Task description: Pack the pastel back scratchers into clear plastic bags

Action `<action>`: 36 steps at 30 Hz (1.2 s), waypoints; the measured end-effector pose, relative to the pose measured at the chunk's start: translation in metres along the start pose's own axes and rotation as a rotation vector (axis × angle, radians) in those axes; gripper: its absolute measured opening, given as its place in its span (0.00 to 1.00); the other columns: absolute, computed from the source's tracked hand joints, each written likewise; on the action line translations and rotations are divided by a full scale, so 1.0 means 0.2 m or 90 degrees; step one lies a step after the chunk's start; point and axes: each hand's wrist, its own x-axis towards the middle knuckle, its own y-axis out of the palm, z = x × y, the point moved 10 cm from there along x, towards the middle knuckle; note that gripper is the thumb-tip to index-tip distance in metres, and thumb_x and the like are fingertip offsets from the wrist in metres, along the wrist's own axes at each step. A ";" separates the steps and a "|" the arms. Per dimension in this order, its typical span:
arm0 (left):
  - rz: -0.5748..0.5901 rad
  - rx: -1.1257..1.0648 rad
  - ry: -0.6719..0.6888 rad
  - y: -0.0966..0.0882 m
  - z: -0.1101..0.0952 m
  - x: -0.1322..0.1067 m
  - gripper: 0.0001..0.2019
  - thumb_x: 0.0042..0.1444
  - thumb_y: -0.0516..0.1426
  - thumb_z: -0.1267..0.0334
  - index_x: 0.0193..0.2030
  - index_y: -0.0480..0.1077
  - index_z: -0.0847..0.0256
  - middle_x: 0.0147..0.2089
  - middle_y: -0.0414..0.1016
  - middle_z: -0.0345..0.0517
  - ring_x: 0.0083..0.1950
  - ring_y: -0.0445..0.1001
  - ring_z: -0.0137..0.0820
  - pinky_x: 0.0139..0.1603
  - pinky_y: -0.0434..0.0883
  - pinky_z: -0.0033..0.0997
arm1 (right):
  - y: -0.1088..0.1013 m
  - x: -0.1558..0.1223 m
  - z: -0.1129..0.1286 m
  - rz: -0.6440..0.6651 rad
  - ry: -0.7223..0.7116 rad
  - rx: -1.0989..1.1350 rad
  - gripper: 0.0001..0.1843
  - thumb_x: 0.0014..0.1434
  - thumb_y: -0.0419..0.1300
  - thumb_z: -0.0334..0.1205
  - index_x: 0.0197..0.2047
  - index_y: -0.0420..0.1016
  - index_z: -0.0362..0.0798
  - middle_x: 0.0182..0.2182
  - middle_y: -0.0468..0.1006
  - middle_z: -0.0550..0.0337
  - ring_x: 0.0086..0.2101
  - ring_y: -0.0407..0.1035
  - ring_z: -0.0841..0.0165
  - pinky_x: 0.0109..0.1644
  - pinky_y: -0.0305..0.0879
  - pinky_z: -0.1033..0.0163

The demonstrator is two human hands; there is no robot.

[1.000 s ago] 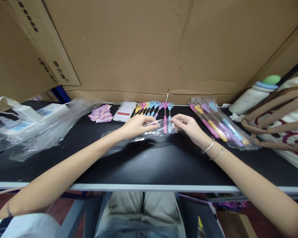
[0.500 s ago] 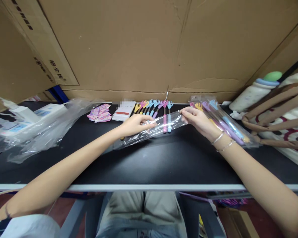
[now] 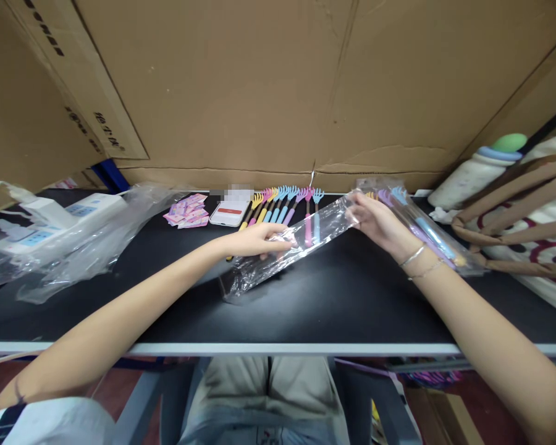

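Note:
A long clear plastic bag slants over the black table, its right end higher. My left hand is closed on the bag near its middle, thumb above and fingers partly behind it. At the upper right end, my right hand pinches the bag's edge. Behind the bag lies a row of back scratchers in yellow, pink, blue and purple, claw ends away from me. A pink back scratcher shows through the film. Right of my right hand are several back scratchers in another clear bag.
Pink printed cards are piled beside a phone. On the left, loose plastic bags lie against a white power strip. A bottle and a cloth bag stand at the right. Cardboard walls off the back.
The clear bag has tilted more steeply and its lower left end now shows nearer me. My right hand has moved slightly right; my left hand stays about where it was.

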 end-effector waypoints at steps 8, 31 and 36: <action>-0.173 -0.210 -0.020 -0.09 0.08 0.04 0.13 0.54 0.60 0.54 0.33 0.64 0.62 0.29 0.74 0.40 0.23 0.69 0.20 0.26 0.68 0.21 | 0.02 -0.01 -0.02 0.000 0.018 0.025 0.21 0.55 0.57 0.60 0.40 0.66 0.52 0.35 0.81 0.56 0.35 0.76 0.65 0.45 0.70 0.57; -0.414 -0.450 0.011 -0.18 0.17 -0.01 0.18 0.50 0.61 0.50 0.41 0.66 0.60 0.43 0.71 0.45 0.38 0.71 0.26 0.30 0.69 0.21 | 0.41 -0.19 -0.04 0.183 -0.024 -0.167 0.20 0.52 0.65 0.53 0.38 0.64 0.48 0.21 0.74 0.65 0.20 0.69 0.72 0.24 0.62 0.68; -0.384 -0.377 0.006 -0.12 0.13 -0.01 0.19 0.49 0.60 0.48 0.35 0.65 0.63 0.40 0.72 0.47 0.36 0.70 0.26 0.31 0.68 0.22 | 0.26 -0.14 0.00 0.055 -0.050 -0.049 0.18 0.48 0.68 0.49 0.35 0.67 0.48 0.21 0.70 0.68 0.21 0.64 0.76 0.27 0.63 0.69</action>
